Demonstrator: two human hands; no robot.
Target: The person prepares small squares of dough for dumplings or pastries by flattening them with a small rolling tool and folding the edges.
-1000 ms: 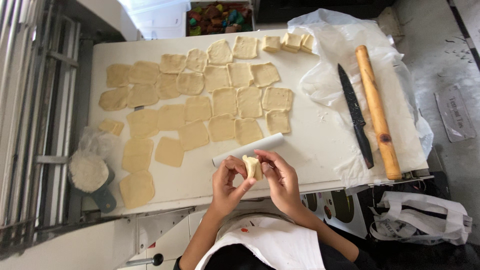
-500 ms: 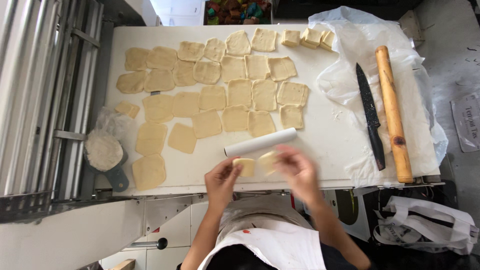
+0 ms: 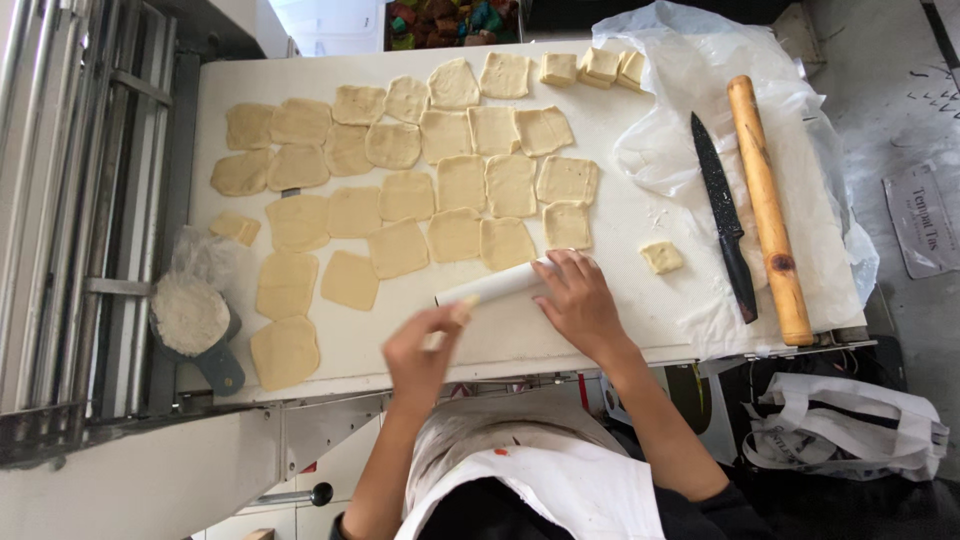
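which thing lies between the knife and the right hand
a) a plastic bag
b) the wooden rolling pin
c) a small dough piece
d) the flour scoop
c: the small dough piece lies on the table between the black knife and the right hand, which rests on the white roller.
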